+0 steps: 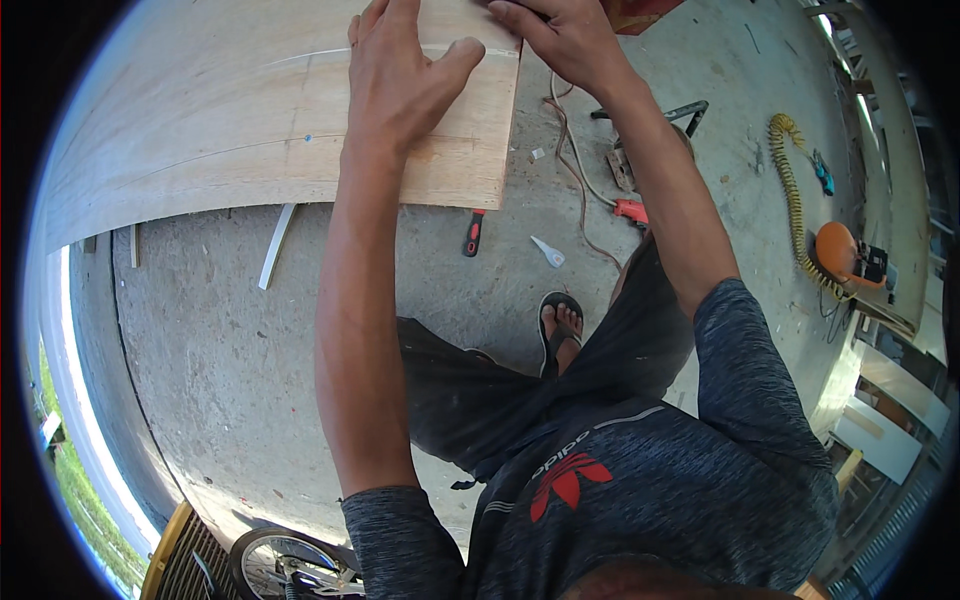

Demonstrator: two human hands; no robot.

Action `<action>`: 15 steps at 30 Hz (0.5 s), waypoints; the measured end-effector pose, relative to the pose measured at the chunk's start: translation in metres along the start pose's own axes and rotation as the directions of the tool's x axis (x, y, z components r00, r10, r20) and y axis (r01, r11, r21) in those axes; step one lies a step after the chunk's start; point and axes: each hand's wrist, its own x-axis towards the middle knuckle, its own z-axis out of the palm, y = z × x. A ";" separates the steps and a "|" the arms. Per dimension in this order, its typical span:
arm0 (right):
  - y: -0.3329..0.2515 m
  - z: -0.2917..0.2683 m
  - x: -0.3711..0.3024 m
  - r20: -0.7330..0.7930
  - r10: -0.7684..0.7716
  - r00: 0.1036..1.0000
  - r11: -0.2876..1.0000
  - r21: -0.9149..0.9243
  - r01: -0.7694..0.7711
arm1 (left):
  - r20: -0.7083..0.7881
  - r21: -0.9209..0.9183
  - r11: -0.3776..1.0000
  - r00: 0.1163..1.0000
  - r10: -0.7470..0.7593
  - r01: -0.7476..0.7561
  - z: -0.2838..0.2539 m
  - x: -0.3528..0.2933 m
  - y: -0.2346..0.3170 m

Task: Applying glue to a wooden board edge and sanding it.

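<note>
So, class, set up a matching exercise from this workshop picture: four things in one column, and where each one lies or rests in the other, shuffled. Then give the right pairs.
Things
1. left hand
2. coiled yellow hose
3. red-handled tool
4. thin white strip

Places
A. on the concrete floor, just below the plywood's right corner
B. flat on the plywood sheet
C. on the floor far right, running to an orange machine
D. on the floor below the plywood's lower edge, left of the arm

Pairs: 1-B, 2-C, 3-A, 4-D
</note>
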 end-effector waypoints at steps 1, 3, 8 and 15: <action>0.005 -0.001 0.013 0.003 -0.021 1.000 0.999 0.027 0.021 | -0.142 0.285 0.931 0.971 -0.195 0.228 0.004 0.005 0.004; -0.022 -0.018 0.011 0.085 0.088 0.992 0.978 0.182 -0.102 | -0.337 0.507 0.727 0.883 -0.328 0.463 0.003 0.008 0.011; -0.050 -0.012 -0.016 0.093 0.014 0.996 0.994 0.108 -0.024 | -0.523 0.300 0.828 0.808 -0.272 0.473 0.000 0.012 0.011; -0.044 -0.028 0.005 0.171 0.177 0.969 0.976 0.093 -0.195 | -0.322 0.622 0.584 0.850 -0.417 0.522 -0.027 0.019 0.020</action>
